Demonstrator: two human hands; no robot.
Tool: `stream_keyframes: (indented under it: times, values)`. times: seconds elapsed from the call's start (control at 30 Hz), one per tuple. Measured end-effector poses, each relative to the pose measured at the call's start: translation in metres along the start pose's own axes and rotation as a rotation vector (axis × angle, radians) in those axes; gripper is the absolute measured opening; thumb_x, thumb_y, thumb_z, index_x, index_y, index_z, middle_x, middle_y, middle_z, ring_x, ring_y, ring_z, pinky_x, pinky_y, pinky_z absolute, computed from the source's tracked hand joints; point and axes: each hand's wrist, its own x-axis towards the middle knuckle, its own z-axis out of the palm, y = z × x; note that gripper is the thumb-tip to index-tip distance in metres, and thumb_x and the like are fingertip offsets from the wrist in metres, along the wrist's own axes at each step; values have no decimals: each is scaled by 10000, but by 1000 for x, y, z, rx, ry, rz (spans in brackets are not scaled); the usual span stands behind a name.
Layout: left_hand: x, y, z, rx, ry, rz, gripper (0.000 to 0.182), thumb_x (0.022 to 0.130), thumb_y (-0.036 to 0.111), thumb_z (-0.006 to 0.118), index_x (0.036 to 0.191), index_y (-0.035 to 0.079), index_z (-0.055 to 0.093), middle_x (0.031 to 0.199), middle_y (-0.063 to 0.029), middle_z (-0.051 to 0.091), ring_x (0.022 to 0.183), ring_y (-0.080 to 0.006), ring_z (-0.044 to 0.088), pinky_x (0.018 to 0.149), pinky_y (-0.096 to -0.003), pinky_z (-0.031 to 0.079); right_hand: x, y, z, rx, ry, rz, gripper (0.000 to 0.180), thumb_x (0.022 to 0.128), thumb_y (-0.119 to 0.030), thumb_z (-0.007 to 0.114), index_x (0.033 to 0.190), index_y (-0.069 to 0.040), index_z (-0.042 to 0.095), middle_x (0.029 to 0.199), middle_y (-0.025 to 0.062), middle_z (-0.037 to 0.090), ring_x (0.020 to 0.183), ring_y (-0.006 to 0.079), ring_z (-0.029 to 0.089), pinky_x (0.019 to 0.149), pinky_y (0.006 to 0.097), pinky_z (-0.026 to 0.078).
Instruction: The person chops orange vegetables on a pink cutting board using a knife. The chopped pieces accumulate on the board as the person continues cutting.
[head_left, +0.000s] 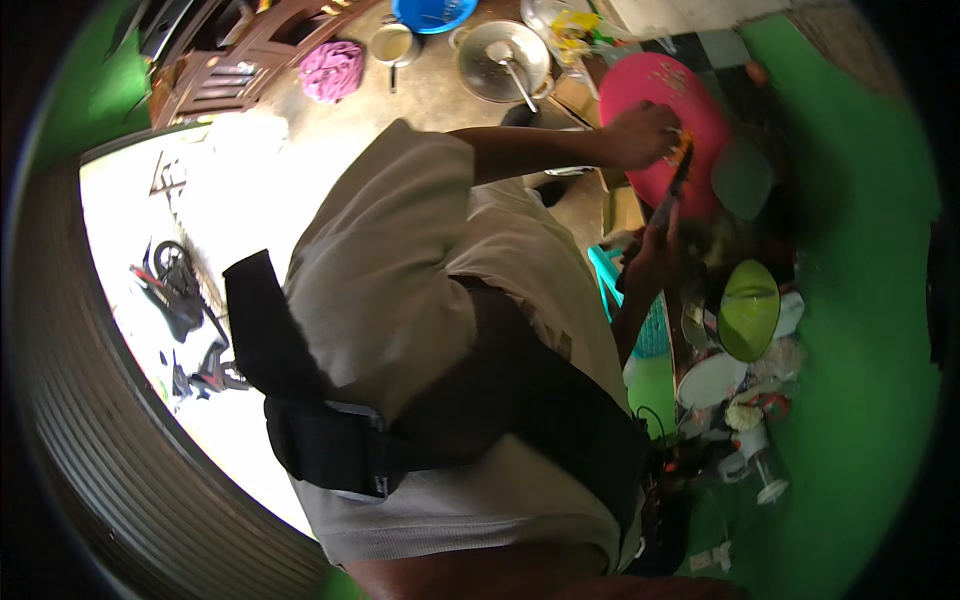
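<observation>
Over a pink plastic tray or basin (701, 112), my left hand (641, 136) is closed around a small orange piece of food (682, 146), perhaps carrot. My right hand (654, 259) grips a knife (679, 180) from below, its dark blade up against the orange piece. Small pale bits (667, 79) lie scattered on the far part of the pink surface. A dull green rounded thing (741, 180) sits against its right edge. Shade hides part of my right hand's fingers and the knife's handle.
A lime-green bowl (750, 315) and white plate (712, 381) crowd the table's right side. Below its edge stands a teal plastic chair (604, 277). On the floor are a wok (480, 64) with a ladle (517, 79), a saucepan (390, 46), purple cloth (331, 71) and blue basin (431, 13).
</observation>
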Motion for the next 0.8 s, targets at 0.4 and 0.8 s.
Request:
stream_keyframes:
  times: [0.4,0.8]
  values:
    - [-22,12,-46,-139,-1,-129,282,919,272,807,1165,137,777,1332,-60,673,1336,-284,596,1134,-496,441,5,16,-10,145,-4,-69,576,1102,-88,506,1673,-161,483,816,32,613,565,63,534,523,249,443]
    - [-24,16,-38,-160,124,-193,224,864,179,777,1086,158,801,1167,-59,713,1170,-297,646,1003,-471,493,7,18,-14,111,-42,-65,583,1081,-76,542,1660,-135,500,815,29,617,577,73,554,533,269,462]
